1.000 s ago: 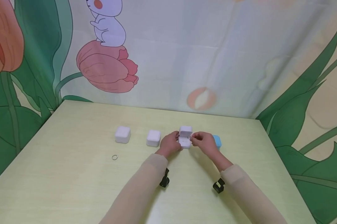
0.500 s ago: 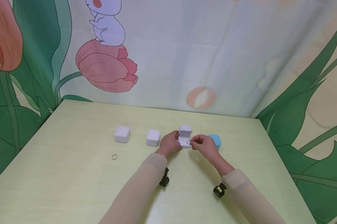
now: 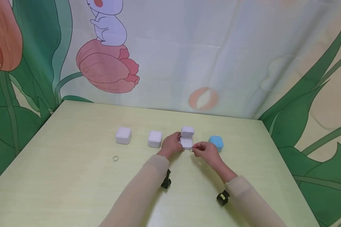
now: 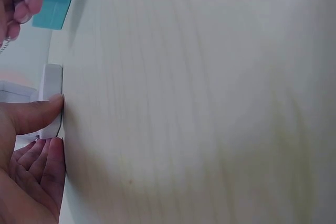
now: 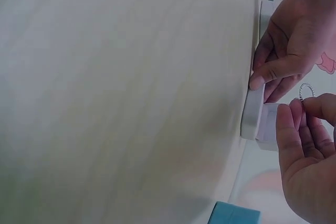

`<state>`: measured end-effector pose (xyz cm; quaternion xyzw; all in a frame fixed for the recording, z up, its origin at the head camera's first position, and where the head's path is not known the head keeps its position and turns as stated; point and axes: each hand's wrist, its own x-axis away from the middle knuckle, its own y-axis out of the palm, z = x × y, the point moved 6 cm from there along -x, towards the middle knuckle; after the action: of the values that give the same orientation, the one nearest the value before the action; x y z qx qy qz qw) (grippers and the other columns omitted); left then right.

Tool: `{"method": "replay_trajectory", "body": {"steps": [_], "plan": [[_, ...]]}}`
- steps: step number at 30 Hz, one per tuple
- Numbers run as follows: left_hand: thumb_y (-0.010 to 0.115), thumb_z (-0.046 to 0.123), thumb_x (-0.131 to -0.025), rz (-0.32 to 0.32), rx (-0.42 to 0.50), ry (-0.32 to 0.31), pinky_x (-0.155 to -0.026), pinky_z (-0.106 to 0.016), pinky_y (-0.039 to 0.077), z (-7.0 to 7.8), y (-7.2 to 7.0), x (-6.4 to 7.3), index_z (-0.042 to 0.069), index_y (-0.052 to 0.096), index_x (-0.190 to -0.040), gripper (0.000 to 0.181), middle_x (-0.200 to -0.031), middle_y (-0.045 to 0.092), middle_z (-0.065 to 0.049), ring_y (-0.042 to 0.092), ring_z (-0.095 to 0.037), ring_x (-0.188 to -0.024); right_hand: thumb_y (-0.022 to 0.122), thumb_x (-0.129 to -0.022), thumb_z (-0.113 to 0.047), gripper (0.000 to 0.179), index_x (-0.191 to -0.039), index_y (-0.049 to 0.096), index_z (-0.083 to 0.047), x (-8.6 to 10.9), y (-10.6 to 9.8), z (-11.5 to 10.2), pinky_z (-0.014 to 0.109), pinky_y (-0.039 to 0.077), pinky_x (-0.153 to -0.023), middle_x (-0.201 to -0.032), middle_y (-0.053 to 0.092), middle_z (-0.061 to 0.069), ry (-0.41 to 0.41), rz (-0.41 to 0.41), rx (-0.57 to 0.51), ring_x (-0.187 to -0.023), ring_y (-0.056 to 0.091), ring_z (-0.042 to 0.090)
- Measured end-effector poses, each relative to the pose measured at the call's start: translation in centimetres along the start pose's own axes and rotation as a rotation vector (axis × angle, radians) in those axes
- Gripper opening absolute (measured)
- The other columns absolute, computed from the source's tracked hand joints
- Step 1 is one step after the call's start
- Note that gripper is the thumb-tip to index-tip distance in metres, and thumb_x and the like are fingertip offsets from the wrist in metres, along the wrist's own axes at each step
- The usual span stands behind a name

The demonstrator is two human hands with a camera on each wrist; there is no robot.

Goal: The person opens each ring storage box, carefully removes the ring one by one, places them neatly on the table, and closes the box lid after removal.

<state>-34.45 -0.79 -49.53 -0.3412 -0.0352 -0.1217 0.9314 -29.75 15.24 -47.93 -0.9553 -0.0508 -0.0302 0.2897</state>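
An open white ring box stands on the table with its lid raised at the back. My left hand holds it at the left side, and in the left wrist view the thumb presses its front. Between thumb and fingertips my right hand pinches a ring; in the right wrist view this ring looks silvery and beaded. It hangs just in front of the box's front right corner. The head view does not show whether ring and box touch. Part of the box's left side is hidden by my hand.
Two closed white boxes, a middle one and a far-left one, stand left of my left hand. A loose ring lies in front of the far-left box. Behind my right hand stands a light blue box.
My right hand has drawn the ring from inside the open box, near the lid, toward me to its front edge. More of the blue box shows. My left hand has stayed put.
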Motion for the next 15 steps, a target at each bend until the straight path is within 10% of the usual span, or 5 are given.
{"method": "replay_trajectory", "body": {"steps": [15], "plan": [[0.077,0.007,-0.08,0.001,0.024,-0.004,-0.123,-0.043,0.038,-0.28,0.13,-0.15,0.002,0.047,-0.152,0.078,-0.152,0.058,-0.011,0.051,-0.031,-0.144,0.067,-0.096,-0.006,0.017,-0.105,0.074,0.006,0.38,0.34,0.63,0.022,0.057,-0.07,-0.093,0.077,0.02,0.004,-0.02,-0.011,-0.072,0.064,0.005]]}}
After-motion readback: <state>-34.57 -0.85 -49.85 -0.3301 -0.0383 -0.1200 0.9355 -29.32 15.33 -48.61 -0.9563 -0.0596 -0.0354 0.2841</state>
